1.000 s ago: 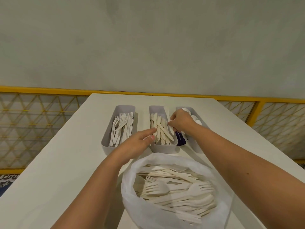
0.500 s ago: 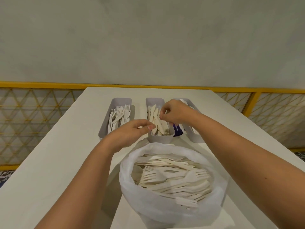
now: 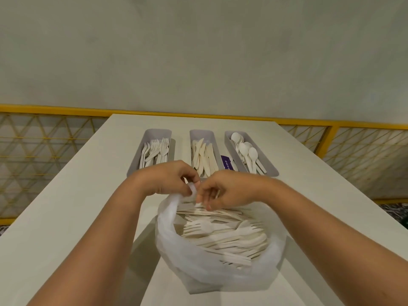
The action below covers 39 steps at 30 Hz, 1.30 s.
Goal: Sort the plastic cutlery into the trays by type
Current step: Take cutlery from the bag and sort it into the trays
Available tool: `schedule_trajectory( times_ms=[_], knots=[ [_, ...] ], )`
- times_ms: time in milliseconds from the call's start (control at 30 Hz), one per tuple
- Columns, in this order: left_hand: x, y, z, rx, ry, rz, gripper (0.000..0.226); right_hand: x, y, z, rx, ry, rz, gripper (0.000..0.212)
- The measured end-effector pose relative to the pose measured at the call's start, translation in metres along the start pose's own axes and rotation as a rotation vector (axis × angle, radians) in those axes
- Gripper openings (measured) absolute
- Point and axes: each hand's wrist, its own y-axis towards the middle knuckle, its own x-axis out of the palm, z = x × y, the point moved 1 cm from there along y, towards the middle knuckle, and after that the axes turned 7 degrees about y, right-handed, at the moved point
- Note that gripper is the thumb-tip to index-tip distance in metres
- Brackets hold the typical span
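A white plastic bag full of mixed white cutlery stands on the table near me. My left hand pinches the bag's far rim and lifts it a little. My right hand is right beside it over the bag's far edge, with its curled fingertips pinching a white cutlery piece whose type I cannot tell. Behind the hands stand three grey trays: the fork tray on the left, the knife tray in the middle, and the spoon tray on the right.
A purple label lies between the knife and spoon trays. The white table ends at a yellow railing with mesh panels, in front of a plain wall.
Both hands have drawn back from the knife tray to the bag's far rim. My left hand has taken hold of the rim, and my right hand has dipped its fingers into the bag.
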Motion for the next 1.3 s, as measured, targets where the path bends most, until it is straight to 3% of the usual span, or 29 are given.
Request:
schedule_trajectory(
  times_ms=[100,200,467,567,667,767,900,1033,1200,1300],
  knots=[
    [-0.002,0.001,0.001,-0.020,-0.008,0.110,0.025,0.014,0.003,0.005,-0.007,-0.192,0.102,0.049],
    [-0.003,0.001,0.001,-0.030,-0.053,0.150,0.025,0.021,0.005,0.013,0.053,-0.186,0.054,0.056],
    [-0.004,-0.001,-0.004,-0.056,-0.077,0.141,0.025,0.021,0.016,0.021,0.118,-0.177,-0.038,0.019],
    [-0.004,-0.001,-0.005,-0.060,-0.073,0.123,0.026,0.022,0.013,0.017,0.112,-0.180,-0.034,0.023],
    [-0.006,-0.002,-0.007,-0.073,-0.092,0.102,0.026,0.019,0.009,0.016,0.100,-0.153,-0.012,0.010],
    [-0.009,-0.005,-0.009,-0.079,-0.115,0.095,0.026,0.017,0.005,0.015,0.079,-0.123,0.047,0.025],
    [-0.012,-0.008,-0.011,-0.073,-0.121,0.083,0.027,0.017,0.002,0.013,0.000,-0.147,0.130,0.011],
    [-0.013,-0.010,-0.015,-0.067,-0.115,0.090,0.030,0.012,-0.004,0.012,-0.020,-0.143,0.150,0.017],
    [-0.014,-0.012,-0.017,-0.062,-0.178,0.107,0.030,0.000,-0.016,0.011,-0.025,0.106,0.126,0.016],
    [-0.014,-0.012,-0.014,-0.023,-0.226,0.108,0.025,-0.007,-0.019,0.011,-0.079,0.306,0.215,0.007]
  ],
)
